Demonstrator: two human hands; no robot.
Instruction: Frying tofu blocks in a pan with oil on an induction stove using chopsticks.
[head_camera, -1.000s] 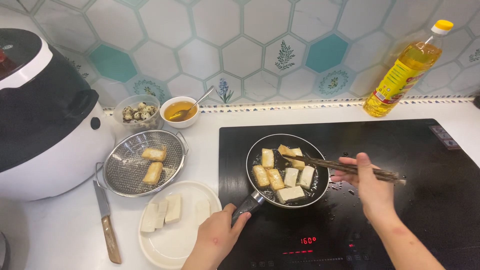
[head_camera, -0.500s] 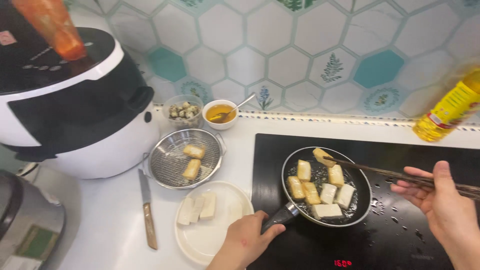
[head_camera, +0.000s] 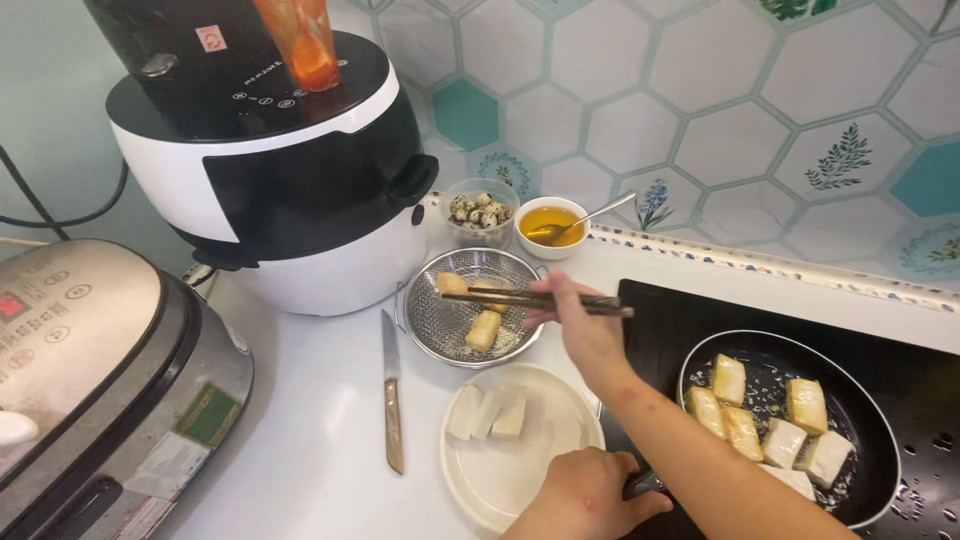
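I have my right hand (head_camera: 585, 330) closed around the chopsticks (head_camera: 535, 299), their tips reaching over the strainer (head_camera: 430, 320) to a fried tofu piece (head_camera: 452, 283) on the mesh, where oil can drip off. My left hand (head_camera: 585, 500) grips the pan (head_camera: 870, 400) handle (steadying it on the hob). Raw tofu (head_camera: 490, 412) waits on the plate (head_camera: 560, 440) on the bench (head_camera: 320, 440).
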